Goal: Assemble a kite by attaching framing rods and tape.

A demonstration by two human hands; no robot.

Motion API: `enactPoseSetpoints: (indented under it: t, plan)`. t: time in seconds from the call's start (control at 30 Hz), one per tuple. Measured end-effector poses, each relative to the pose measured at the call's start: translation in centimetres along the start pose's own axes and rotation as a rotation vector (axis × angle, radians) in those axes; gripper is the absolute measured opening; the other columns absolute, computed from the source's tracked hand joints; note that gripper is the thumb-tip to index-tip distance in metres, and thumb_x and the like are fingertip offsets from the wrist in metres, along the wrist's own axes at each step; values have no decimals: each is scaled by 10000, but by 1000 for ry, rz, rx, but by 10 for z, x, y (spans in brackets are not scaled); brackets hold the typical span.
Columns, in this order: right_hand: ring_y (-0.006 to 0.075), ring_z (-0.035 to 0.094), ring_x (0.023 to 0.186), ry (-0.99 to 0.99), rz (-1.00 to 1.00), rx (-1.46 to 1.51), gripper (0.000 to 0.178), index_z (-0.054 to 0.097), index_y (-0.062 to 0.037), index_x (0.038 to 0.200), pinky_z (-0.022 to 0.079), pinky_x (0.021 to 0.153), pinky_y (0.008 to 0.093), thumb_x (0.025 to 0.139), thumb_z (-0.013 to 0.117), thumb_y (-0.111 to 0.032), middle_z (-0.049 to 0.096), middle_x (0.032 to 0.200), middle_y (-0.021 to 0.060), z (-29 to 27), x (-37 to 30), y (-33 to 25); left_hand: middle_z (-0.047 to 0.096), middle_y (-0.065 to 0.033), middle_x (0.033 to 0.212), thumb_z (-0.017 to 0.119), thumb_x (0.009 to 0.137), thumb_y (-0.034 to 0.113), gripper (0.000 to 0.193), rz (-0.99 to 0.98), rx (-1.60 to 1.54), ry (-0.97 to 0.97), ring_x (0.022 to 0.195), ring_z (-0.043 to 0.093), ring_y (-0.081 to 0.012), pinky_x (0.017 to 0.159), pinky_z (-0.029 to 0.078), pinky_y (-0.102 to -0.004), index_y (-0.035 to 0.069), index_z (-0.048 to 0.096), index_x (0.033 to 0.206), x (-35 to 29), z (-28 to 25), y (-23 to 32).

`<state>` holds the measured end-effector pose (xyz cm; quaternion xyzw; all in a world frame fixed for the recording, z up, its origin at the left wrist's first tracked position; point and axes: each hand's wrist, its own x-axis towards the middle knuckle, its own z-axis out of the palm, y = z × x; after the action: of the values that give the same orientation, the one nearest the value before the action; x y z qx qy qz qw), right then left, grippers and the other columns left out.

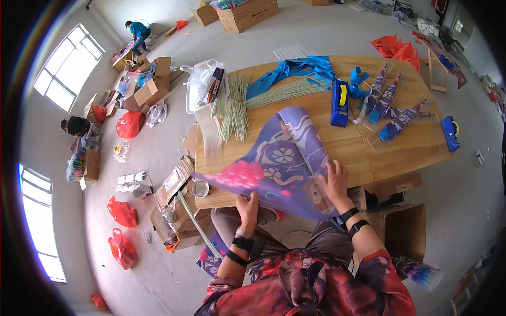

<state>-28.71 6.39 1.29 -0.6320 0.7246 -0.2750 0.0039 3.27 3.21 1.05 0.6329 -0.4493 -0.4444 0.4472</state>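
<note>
A purple printed sheet (284,152) with white flowers and a pink patch bends up in front of me over the table's near edge. My left hand (246,209) is closed on its lower left edge, thumb up. At its right side my right hand (334,183) grips the sheet, fingers bent over the edge. The sheet's left tip looks smeared by motion. Beyond it lie bundles of thin pale green sticks (238,108) and a heap of blue ribbon (295,72). A blue tape dispenser (340,104) with a yellow core stands to the right.
Several purple pieces in clear sleeves (398,122) lie at the wooden table's (345,152) right, beside a second blue dispenser (450,132). A small round cup (201,188) stands at the near left corner. Cartons (182,210) and red bags (122,211) cover the floor leftward; two people sit farther off.
</note>
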Motion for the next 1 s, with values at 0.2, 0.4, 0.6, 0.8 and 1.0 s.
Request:
enactPoseSetpoints:
  t: [0.2,0.4,0.6,0.8,1.0]
  plan:
    - [415,474,1247,-109,90,-74,603,531,-44,1391,400,1038,535,869,752,-250,481,1367,180,8,-5,11,662,-123,1060,746,912,202,587,21,-346,-355,915,646,-194,756,536,-341,-48,464,1362,21,57,50]
    - [418,486,1224,-98,112,33,585,526,-41,1375,423,1014,514,855,759,-175,488,1332,191,9,-4,-4,485,-140,1240,813,859,151,690,-1,338,270,1000,557,-193,873,497,-314,-6,432,1413,43,89,-17]
    - [441,489,1241,-78,109,152,654,446,-37,1450,410,1043,514,866,725,-137,503,1318,245,11,-8,4,647,-32,938,771,876,58,430,14,-186,-263,789,606,-109,712,518,-264,-23,561,1243,23,144,12]
    - [190,608,1064,-63,735,1122,591,406,-35,1466,530,888,353,1033,592,-391,611,1173,158,10,-11,27,681,-26,1055,671,984,93,303,113,-363,-839,898,612,-62,803,537,-256,14,590,1265,-29,142,147]
    - [207,614,1080,18,706,1317,614,407,-36,1462,530,907,357,1028,586,-431,614,1190,165,3,1,65,709,-67,1134,577,1008,43,289,-296,-952,-959,925,704,-139,821,597,-299,26,585,1296,-9,104,214]
